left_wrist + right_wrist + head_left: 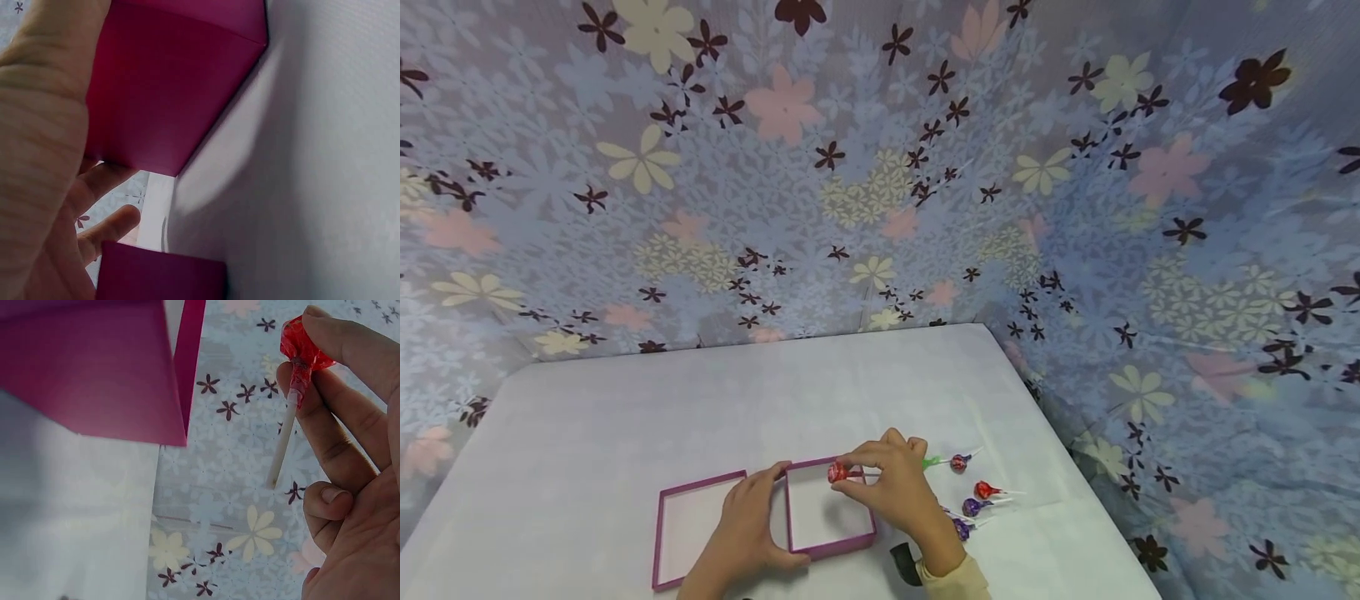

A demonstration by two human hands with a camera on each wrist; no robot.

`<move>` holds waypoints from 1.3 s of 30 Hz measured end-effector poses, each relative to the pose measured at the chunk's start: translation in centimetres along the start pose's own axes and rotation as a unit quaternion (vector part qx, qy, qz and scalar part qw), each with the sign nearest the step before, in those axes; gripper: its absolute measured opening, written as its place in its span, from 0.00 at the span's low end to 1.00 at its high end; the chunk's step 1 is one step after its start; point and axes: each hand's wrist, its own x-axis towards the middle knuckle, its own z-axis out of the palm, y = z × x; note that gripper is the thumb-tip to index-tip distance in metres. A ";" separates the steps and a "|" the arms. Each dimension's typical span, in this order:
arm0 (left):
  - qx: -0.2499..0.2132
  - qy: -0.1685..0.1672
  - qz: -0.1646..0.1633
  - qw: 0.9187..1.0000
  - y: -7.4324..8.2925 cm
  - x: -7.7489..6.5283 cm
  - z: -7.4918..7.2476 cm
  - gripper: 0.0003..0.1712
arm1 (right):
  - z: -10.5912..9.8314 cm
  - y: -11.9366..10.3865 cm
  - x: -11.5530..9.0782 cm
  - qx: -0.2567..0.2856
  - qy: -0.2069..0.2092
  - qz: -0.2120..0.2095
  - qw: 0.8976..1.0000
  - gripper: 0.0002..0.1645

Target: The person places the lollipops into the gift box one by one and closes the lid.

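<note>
My right hand pinches a red-wrapped lollipop between thumb and fingers, over the back right part of a square magenta box with a white inside. In the right wrist view the lollipop's white stick points down, and the ring and little fingers are curled in. The left hand grips the box's left side, thumb at the front wall and fingertips at the back left corner. In the left wrist view the box wall stands close beside that hand. Left of it lies a second magenta-rimmed box part, partly behind the left hand.
To the right of the box lie several lollipops: a red one, purple ones, a dark red and purple one and a green one partly hidden by the right hand. A white cloth covers the table; flowered fabric hangs behind.
</note>
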 end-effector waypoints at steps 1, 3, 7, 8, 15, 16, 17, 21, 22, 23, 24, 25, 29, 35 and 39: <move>-0.003 0.001 0.002 1.000 0.0 0.0 0.1 0.80 | 0.1 0.0 -0.1 0.011 -0.004 0.004 1.000 0.14; -0.007 0.002 0.000 1.000 0.1 -0.1 0.4 0.80 | 0.4 0.1 -0.3 0.033 -0.013 0.011 0.999 0.15; -0.009 0.000 -0.009 1.000 0.2 -0.6 0.7 0.80 | 1.2 0.2 -0.8 0.091 -0.031 0.032 0.995 0.17; -0.008 0.003 -0.007 1.000 0.2 -0.6 0.7 0.80 | 1.4 0.1 -0.9 0.098 -0.033 0.036 0.994 0.17; -0.005 0.011 0.006 1.000 0.2 -0.4 0.4 0.78 | 2.5 -0.4 -1.0 0.093 -0.030 0.030 0.995 0.16; -0.004 0.009 0.005 1.000 0.2 -0.3 0.4 0.78 | 2.6 -0.5 -1.0 0.087 -0.029 0.024 0.995 0.16; -0.002 0.008 0.005 1.000 0.1 -0.3 0.4 0.79 | 2.8 -0.5 -1.0 0.078 -0.028 0.016 0.996 0.16; 0.002 0.009 0.006 1.000 0.0 -0.3 0.4 0.79 | 3.3 -0.5 -1.0 0.042 -0.029 -0.013 0.999 0.17; 0.003 0.011 0.007 1.000 -0.1 -0.3 0.5 0.79 | 3.4 -0.4 -1.0 0.034 -0.034 -0.015 0.999 0.17; 0.003 0.012 0.008 1.000 -0.1 -0.3 0.5 0.79 | 3.5 -0.4 -1.0 0.026 -0.039 -0.016 0.999 0.16; 0.002 0.014 0.010 1.000 -0.2 -0.3 0.5 0.79 | 3.6 -0.4 -1.0 0.019 -0.045 -0.016 0.999 0.16; 0.001 0.014 0.011 1.000 -0.2 -0.3 0.5 0.80 | 3.7 -0.3 -1.0 0.011 -0.052 -0.014 0.998 0.16; -0.014 0.014 0.009 1.000 -0.3 -0.1 0.7 0.82 | 3.9 -0.2 -1.0 -0.014 -0.071 -0.003 0.997 0.14; -0.019 0.005 -0.002 1.000 -0.3 -0.1 0.7 0.82 | 4.3 0.0 -0.9 -0.032 -0.100 0.007 0.994 0.13; -0.012 -0.004 -0.009 1.000 -0.2 -0.1 0.7 0.82 | 4.6 0.0 -1.1 -0.037 -0.123 0.022 0.991 0.12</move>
